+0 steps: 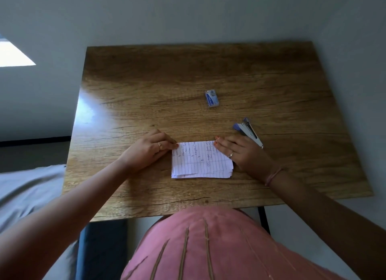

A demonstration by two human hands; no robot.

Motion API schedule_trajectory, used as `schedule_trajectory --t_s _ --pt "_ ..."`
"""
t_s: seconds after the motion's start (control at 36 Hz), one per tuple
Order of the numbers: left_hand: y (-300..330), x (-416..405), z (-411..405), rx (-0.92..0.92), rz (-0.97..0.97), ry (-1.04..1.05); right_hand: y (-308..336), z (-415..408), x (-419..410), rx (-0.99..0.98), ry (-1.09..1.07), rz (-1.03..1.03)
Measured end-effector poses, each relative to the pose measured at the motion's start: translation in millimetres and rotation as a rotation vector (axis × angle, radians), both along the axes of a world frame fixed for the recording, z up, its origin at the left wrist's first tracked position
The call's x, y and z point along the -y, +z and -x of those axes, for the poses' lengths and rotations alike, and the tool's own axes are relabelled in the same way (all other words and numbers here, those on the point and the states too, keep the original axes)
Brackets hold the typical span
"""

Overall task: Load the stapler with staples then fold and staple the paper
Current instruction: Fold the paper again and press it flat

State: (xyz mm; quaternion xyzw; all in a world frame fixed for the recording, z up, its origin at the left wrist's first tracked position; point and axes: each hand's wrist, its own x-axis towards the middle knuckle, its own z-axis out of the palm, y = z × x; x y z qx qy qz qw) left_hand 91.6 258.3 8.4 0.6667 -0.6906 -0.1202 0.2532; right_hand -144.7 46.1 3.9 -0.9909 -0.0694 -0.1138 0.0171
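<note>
A folded sheet of lined, handwritten paper [201, 160] lies flat on the wooden table [208, 75], near its front edge. My left hand [149, 148] rests at the paper's top left corner, fingertips pressing its edge. My right hand [240, 150] lies flat with its fingers on the paper's top right corner. A blue and silver stapler [248, 130] lies on the table just beyond my right hand, untouched. A small blue staple box [211, 98] sits farther back, near the table's middle.
A grey wall stands behind the table. A grey bed or cushion [25, 192] lies to the left, below table height. A black table leg [264, 219] shows at the front right. My pink garment [208, 248] fills the bottom of the view.
</note>
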Motion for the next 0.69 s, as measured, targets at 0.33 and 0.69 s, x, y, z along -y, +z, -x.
schedule_trajectory --t_s 0.33,0.69 --pt "-6 -1 5 -0.207 -0.029 0.139 9 6 -7 -0.064 -0.019 0.084" --pt "-9 0 6 -0.173 -0.087 0.154 20 12 -16 -0.349 -0.162 -0.218"
